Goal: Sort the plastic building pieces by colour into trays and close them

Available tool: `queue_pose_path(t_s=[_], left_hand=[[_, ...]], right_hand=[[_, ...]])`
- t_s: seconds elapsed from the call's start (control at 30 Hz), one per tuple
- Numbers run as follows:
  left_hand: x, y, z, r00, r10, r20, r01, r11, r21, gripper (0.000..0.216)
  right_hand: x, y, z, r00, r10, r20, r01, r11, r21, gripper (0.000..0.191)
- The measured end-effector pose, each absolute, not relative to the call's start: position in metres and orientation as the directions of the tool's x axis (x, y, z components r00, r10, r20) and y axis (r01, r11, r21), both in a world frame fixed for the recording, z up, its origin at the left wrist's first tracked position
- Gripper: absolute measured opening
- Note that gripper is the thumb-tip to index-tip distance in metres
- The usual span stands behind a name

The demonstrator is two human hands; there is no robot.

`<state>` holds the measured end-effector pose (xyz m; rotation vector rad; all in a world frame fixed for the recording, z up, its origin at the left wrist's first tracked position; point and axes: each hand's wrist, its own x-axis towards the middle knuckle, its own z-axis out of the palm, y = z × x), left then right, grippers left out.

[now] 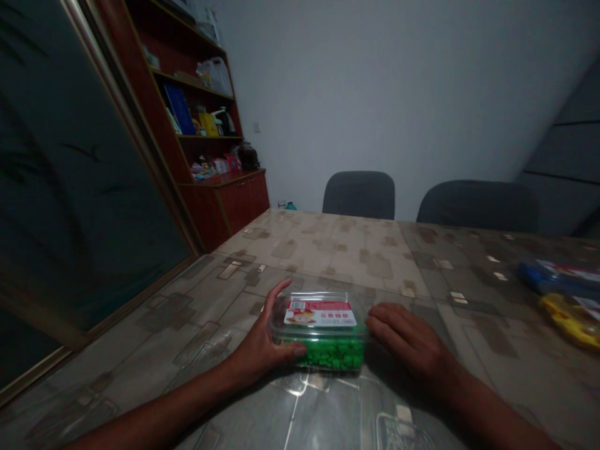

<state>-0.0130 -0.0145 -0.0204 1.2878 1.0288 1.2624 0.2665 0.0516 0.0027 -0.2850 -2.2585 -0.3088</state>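
A clear plastic box (323,331) with a red-and-white label on its lid holds several small green pieces. It rests on the patterned table (356,256) right in front of me. My left hand (262,344) wraps the box's left end, thumb across the front wall and fingers along the side. My right hand (407,340) lies against the box's right end with fingers together and curled toward it.
Further clear boxes, one with blue contents (557,278) and one with yellow contents (574,319), lie at the table's right edge. Two grey chairs (359,195) stand at the far side. A wooden shelf unit (206,137) and a dark glass panel (65,187) stand to the left.
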Motion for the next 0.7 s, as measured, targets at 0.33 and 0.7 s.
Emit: queue_pose_path(t_s=[0.33,0.7], left_hand=[[-0.014,-0.019,-0.024,0.174,0.982,0.072,-0.129,-0.050,0.990,0.122],[-0.033,-0.047,-0.031,0.154,0.979,0.132,0.346,-0.178,0.921,0.123]], right_hand=[[0.270,0.049,0.001,-0.638,-0.025,0.770,0.251,0.938,0.238,0.029],[0.272,0.049,-0.020,-0.488,0.866,0.113,0.115,0.193,-0.974,0.032]])
